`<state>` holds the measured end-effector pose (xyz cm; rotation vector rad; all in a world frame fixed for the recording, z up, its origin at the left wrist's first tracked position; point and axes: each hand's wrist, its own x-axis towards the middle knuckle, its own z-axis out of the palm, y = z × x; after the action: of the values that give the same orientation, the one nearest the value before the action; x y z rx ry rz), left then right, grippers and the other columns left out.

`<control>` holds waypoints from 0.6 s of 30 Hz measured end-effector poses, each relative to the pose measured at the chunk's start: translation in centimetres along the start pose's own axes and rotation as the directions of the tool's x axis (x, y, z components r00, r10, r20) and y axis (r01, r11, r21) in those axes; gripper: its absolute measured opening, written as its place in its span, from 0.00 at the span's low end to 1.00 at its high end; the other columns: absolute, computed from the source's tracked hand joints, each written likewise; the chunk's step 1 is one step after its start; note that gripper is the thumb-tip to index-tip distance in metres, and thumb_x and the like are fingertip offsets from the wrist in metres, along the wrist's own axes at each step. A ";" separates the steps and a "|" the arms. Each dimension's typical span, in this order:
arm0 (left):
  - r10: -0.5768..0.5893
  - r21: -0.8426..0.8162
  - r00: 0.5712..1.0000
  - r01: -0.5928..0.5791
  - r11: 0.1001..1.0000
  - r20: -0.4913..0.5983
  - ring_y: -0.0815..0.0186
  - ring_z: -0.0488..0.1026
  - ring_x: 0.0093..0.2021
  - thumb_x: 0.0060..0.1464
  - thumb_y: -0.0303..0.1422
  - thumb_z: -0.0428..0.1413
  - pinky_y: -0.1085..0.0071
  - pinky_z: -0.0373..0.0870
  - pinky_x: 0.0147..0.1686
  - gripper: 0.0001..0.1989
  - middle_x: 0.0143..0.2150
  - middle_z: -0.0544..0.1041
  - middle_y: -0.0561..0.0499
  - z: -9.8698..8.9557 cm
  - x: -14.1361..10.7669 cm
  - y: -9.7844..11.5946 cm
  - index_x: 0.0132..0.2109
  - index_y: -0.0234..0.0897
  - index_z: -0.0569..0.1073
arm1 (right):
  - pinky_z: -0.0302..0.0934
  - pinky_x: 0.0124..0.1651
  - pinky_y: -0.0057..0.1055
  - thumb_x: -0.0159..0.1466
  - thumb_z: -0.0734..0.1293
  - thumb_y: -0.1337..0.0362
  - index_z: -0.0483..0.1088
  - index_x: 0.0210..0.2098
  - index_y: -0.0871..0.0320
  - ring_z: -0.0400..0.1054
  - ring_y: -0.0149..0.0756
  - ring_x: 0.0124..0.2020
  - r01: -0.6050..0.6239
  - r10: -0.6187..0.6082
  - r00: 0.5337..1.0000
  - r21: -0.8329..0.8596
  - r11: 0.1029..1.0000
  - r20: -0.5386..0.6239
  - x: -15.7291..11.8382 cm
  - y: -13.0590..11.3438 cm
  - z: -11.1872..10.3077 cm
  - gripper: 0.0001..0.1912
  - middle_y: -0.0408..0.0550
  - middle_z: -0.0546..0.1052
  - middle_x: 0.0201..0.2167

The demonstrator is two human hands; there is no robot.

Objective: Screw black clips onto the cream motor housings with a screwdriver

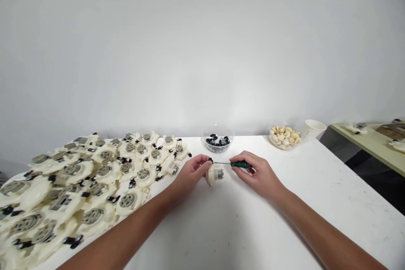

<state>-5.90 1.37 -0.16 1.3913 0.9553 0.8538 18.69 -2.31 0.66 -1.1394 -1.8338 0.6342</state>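
My left hand is closed on a cream plastic motor housing, thumb and fingers at its upper edge beside a small black part. A silver motor sticks out of the housing to the right. In my right hand is a screwdriver with a dark green handle, held level. Its thin shaft points left and reaches the black part; whether the tip sits in a screw is too small to tell.
Many similar motor housings cover the table's left side. A clear bowl of black parts and screws stands behind my hands. Back right are a bowl of cream plastic pieces and a white paper cup. Another table lies far right.
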 end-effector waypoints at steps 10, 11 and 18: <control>0.011 0.023 1.000 -0.012 1.000 0.006 0.67 0.67 0.32 0.61 0.44 0.58 0.73 0.64 0.35 0.14 0.32 0.71 0.55 -0.1 -0.1 -0.1 0.41 0.37 0.73 | 0.60 0.30 0.31 0.67 0.68 0.60 0.77 0.45 0.52 0.68 0.36 0.31 -0.022 0.022 1.000 0.012 1.000 0.011 0.0 -0.2 0.0 0.09 0.48 0.78 0.38; 0.012 0.023 1.000 -0.012 1.000 0.007 0.67 0.67 0.32 0.61 0.44 0.58 0.73 0.64 0.35 0.14 0.32 0.71 0.55 -0.2 -0.1 -0.1 0.41 0.37 0.73 | 0.60 0.30 0.31 0.68 0.67 0.59 0.77 0.46 0.52 0.68 0.36 0.31 -0.027 0.027 1.000 0.011 1.000 0.015 0.0 -0.2 0.0 0.09 0.48 0.78 0.38; -0.029 -0.011 1.000 0.029 1.000 0.012 0.64 0.71 0.35 0.57 0.45 0.62 0.71 0.67 0.38 0.16 0.34 0.75 0.52 -0.3 0.0 -0.1 0.41 0.36 0.75 | 0.59 0.30 0.32 0.69 0.66 0.57 0.76 0.47 0.52 0.61 0.34 0.26 -0.017 0.017 1.000 0.000 1.000 0.025 -0.1 0.1 0.0 0.10 0.49 0.77 0.37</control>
<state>-6.20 1.50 -0.29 1.3683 0.9584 0.8271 18.72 -2.34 0.56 -1.1526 -1.8465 0.6618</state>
